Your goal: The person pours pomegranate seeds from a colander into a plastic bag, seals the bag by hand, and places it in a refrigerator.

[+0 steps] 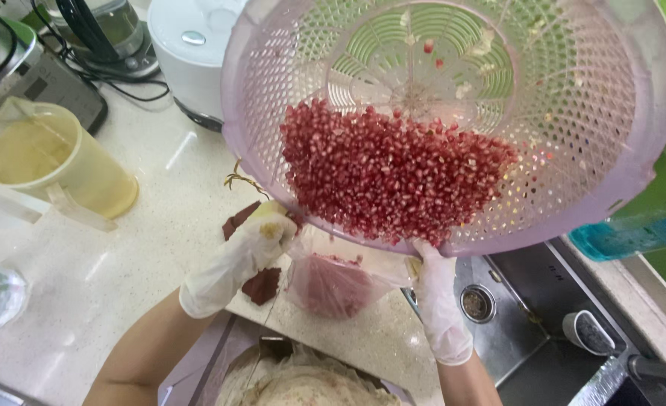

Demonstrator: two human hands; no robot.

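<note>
A large pink plastic colander (634, 173) is tilted towards me, with a heap of red pomegranate seeds (385, 177) piled against its lower rim. Under that rim hangs a clear plastic bag (333, 282) with more red seeds in it. My left hand (246, 256), in a white glove, grips the bag's left edge and touches the colander rim. My right hand (436, 301), also gloved, holds the bag's right edge with its fingertips up against the rim. The bag's mouth is stretched open between the two hands.
On the speckled worktop (122, 256) stand a yellow jug of liquid (43, 162), a white cooker (190, 53) and a kettle (107, 30) with cables. Dark peel pieces (263, 286) lie under the bag. A steel sink (543, 323) holding a cup (585, 331) is at the right.
</note>
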